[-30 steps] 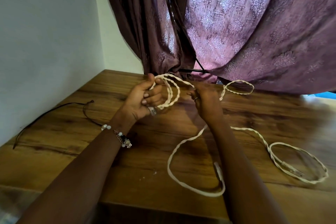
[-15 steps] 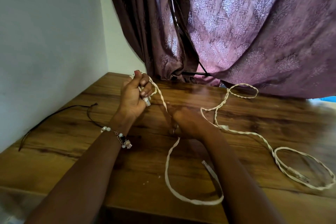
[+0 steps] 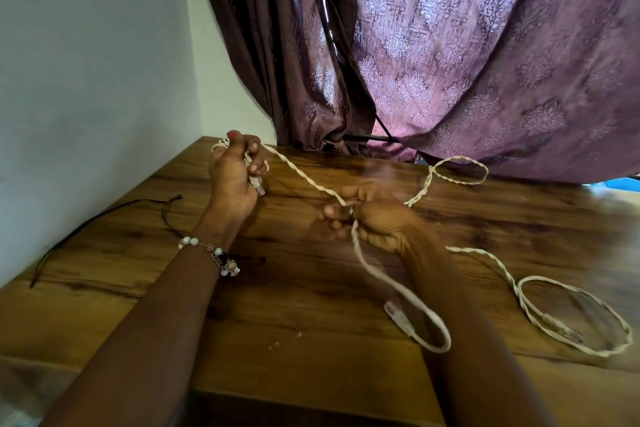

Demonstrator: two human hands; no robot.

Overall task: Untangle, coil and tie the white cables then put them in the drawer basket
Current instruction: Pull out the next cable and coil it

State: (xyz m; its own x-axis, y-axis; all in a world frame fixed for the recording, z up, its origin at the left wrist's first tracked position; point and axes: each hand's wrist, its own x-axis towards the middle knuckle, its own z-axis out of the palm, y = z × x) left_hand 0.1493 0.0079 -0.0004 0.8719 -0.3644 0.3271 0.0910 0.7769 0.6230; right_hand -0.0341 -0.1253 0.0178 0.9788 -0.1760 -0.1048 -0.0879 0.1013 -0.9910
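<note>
Her left grip [image 3: 232, 174] clamps the white cable [image 3: 300, 174] end. Right grip [image 3: 370, 217] pinches it nearby, slack trailing across the counter [image 3: 311, 288].

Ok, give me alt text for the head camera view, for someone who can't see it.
Two hands stretch a twisted white cable above a wooden table: the left hand grips one end, the right hand pinches it further along. The rest trails in loops towards a purple curtain.
</note>
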